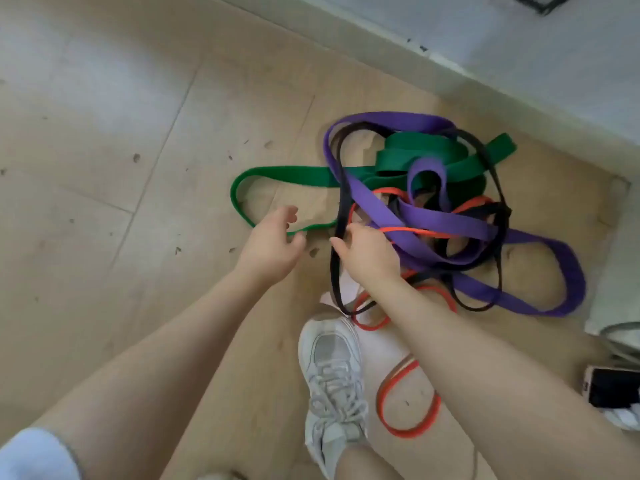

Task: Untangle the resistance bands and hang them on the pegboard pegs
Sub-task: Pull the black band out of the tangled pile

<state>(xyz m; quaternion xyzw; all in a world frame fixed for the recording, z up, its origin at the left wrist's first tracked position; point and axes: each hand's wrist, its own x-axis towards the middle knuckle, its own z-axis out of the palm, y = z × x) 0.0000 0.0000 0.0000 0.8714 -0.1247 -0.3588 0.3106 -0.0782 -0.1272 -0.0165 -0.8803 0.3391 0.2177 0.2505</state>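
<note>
A tangle of resistance bands lies on the floor: a wide purple band (446, 220), a wide green band (287, 174), a thin black band (341, 188) and a thin red-orange band (408, 403). My right hand (367, 254) reaches into the near edge of the pile, its thumb against the black band; the fingers are hidden under the strands, so the grip is unclear. My left hand (273, 244) hovers with loosely curled fingers just beside the green band's loop, holding nothing. No pegboard is in view.
A white sneaker (332, 375) stands on the wooden floor (138, 168) below the pile. A white wall and baseboard (485, 74) run along the upper right. A phone (613, 389) lies at the right edge beside white objects.
</note>
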